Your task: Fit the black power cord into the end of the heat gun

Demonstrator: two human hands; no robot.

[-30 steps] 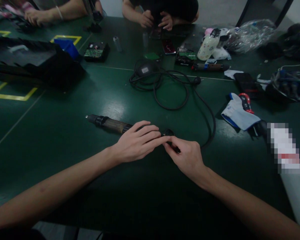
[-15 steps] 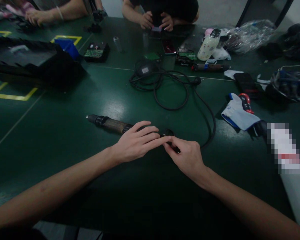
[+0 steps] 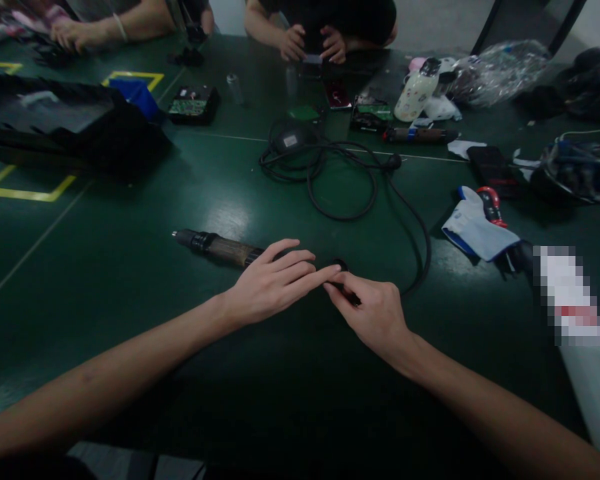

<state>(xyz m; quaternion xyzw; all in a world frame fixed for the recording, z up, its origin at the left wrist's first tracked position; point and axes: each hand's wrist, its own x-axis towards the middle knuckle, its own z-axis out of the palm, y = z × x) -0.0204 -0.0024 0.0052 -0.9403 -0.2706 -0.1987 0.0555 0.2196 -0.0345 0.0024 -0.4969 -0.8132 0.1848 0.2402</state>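
Observation:
An electric screwdriver [image 3: 229,251] lies on the green table, its bit pointing left and its rear end hidden under my left hand [image 3: 273,283]. That hand rests over the tool with fingers stretched out to the right, and one fingertip meets the fingers of my right hand [image 3: 375,310]. Thumb and fingers of my right hand are pinched together near the tool's rear end, around the end of a black cable [image 3: 423,250]. What lies exactly between those fingertips is mostly covered. A small dark round part [image 3: 339,265] shows just behind them.
Behind my hands the cable coils beside a black power adapter [image 3: 293,138]. To the right lies a white-and-blue glove [image 3: 480,230]. A large black casing [image 3: 55,127] stands at the left. Circuit-board units [image 3: 193,105], a bottle [image 3: 417,93] and another person's hands [image 3: 313,43] are at the back.
My left hand has shifted very slightly, its extended fingertip drawing a little left. My right hand stays in almost the same place, still pinched.

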